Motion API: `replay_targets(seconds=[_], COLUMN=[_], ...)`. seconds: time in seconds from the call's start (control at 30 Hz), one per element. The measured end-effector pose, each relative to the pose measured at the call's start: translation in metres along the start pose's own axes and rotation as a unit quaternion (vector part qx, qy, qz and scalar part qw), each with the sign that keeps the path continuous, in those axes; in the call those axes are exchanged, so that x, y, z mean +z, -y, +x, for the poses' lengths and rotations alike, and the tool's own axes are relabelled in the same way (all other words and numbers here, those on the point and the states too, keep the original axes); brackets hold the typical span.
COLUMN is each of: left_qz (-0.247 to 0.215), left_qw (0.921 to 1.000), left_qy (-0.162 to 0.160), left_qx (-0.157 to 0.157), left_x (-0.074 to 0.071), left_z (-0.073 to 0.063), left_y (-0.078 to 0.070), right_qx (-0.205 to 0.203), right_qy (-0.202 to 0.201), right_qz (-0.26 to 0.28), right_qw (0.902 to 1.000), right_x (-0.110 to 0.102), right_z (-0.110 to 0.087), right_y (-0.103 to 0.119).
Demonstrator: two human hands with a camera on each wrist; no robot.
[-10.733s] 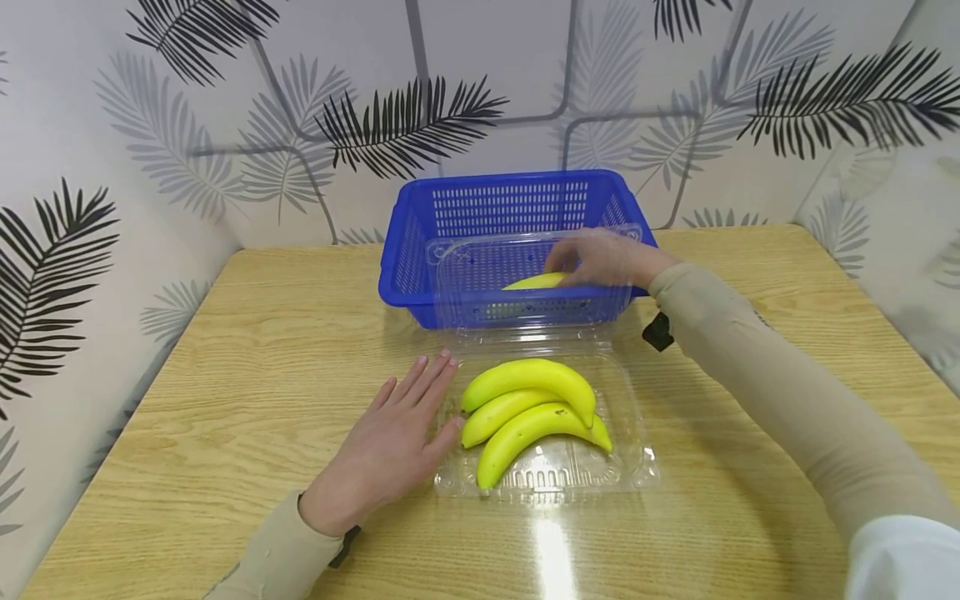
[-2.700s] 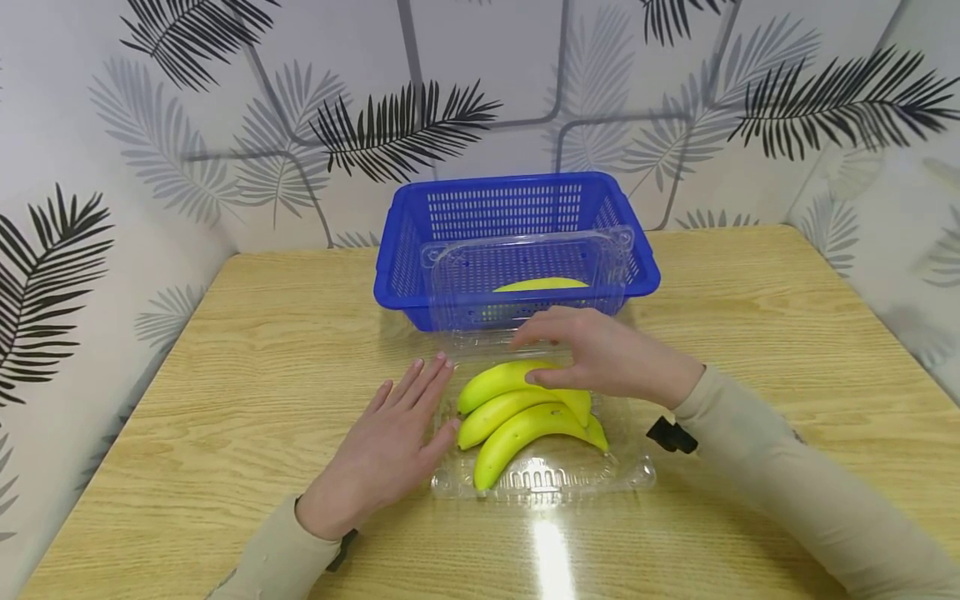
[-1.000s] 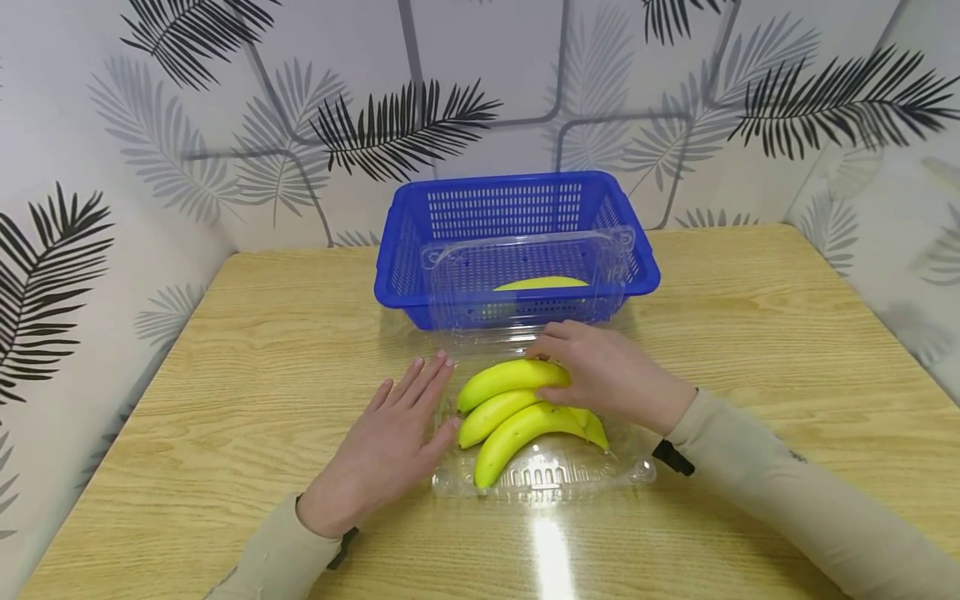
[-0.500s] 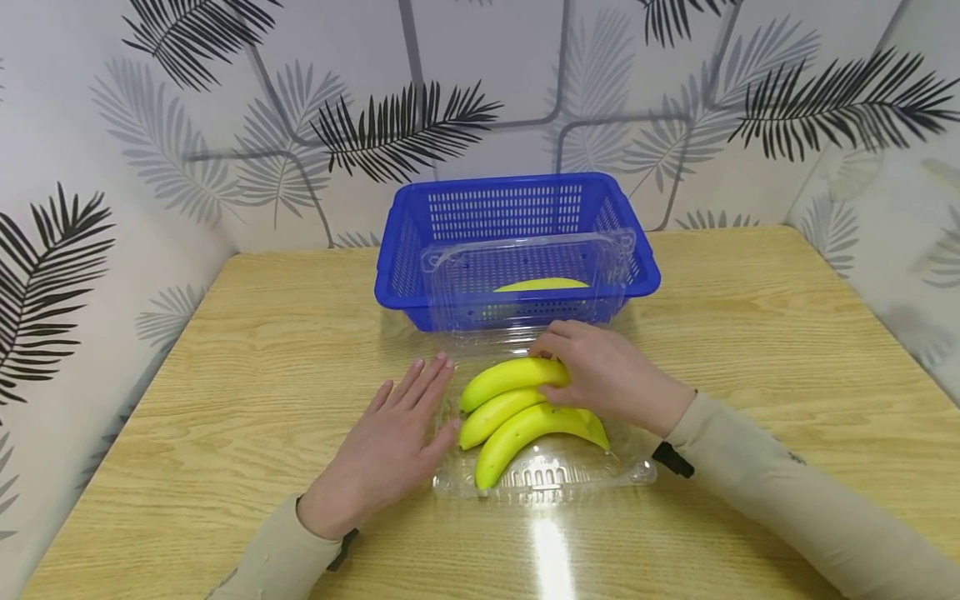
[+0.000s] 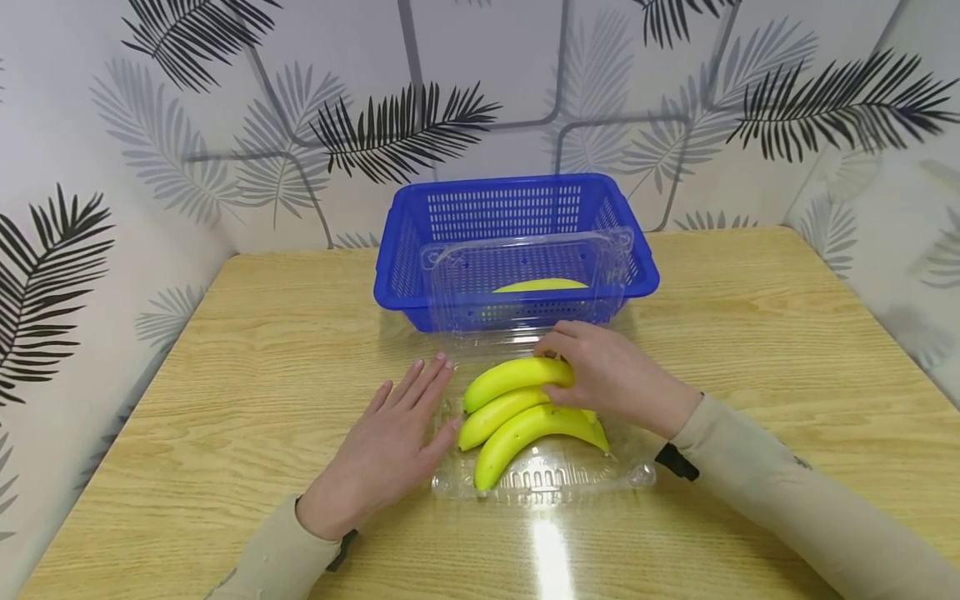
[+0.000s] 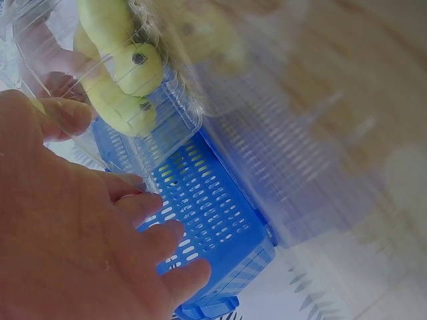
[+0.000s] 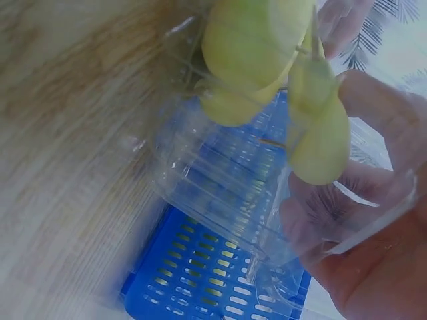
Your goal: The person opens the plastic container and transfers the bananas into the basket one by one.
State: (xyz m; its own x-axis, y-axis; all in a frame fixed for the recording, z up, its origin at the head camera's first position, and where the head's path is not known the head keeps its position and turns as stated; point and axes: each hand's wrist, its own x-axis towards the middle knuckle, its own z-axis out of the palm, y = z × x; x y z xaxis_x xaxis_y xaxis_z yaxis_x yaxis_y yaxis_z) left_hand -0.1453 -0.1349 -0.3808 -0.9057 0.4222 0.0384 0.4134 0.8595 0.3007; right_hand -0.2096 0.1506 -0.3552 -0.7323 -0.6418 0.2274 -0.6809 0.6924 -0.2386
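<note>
Three yellow bananas lie side by side in the clear plastic clamshell container (image 5: 540, 482), whose lid (image 5: 525, 250) stands raised at the back. My right hand (image 5: 611, 371) grips the right end of the rearmost banana (image 5: 510, 379), thumb on the near side and fingers on the far side. That hand hides the banana's tip; the right wrist view also shows the thumb and fingers around a banana (image 7: 320, 143). My left hand (image 5: 386, 446) lies palm down with fairly straight fingers at the container's left edge. The middle banana (image 5: 498, 417) and front banana (image 5: 525, 433) rest beneath and before it.
Behind the container stands a blue perforated basket (image 5: 405, 250), seen partly through the raised lid. One more banana (image 5: 543, 284) shows inside it. A wooden table (image 5: 300, 333) carries everything, and a leaf-patterned wall (image 5: 487, 67) rises right behind the basket.
My right hand has come from the basket to the rearmost banana in the container and closed its fingers on it. That banana has shifted slightly right. My left hand has stayed put.
</note>
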Motion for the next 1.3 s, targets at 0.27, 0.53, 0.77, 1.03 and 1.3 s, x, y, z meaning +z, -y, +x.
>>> replay_targets(seconds=[0.27, 0.53, 0.77, 1.03, 1.3], left_qz=[0.001, 0.0, 0.001, 0.005, 0.001], left_qw=[1.0, 1.0, 1.0, 1.0, 1.0], left_qy=[-0.003, -0.005, 0.0, 0.001, -0.004], left_qx=[0.004, 0.007, 0.003, 0.005, 0.008], left_x=[0.0004, -0.0001, -0.0005, -0.0008, -0.0005], left_z=[-0.0002, 0.0, -0.0007, -0.0006, -0.0009], left_y=[0.0009, 0.0008, 0.0001, 0.0, -0.0003], right_qx=[0.007, 0.008, 0.014, 0.022, 0.018], right_qy=[-0.005, -0.011, -0.011, -0.013, -0.023], right_qz=[0.013, 0.022, 0.022, 0.022, 0.034], right_qw=[0.9999, 0.9997, 0.9996, 0.9994, 0.999], right_x=[-0.0007, -0.0019, -0.0037, -0.0052, -0.0033], right_z=[-0.0029, -0.0052, -0.0074, -0.0085, -0.0092], right_y=[-0.001, -0.0022, -0.0027, -0.0023, -0.0041])
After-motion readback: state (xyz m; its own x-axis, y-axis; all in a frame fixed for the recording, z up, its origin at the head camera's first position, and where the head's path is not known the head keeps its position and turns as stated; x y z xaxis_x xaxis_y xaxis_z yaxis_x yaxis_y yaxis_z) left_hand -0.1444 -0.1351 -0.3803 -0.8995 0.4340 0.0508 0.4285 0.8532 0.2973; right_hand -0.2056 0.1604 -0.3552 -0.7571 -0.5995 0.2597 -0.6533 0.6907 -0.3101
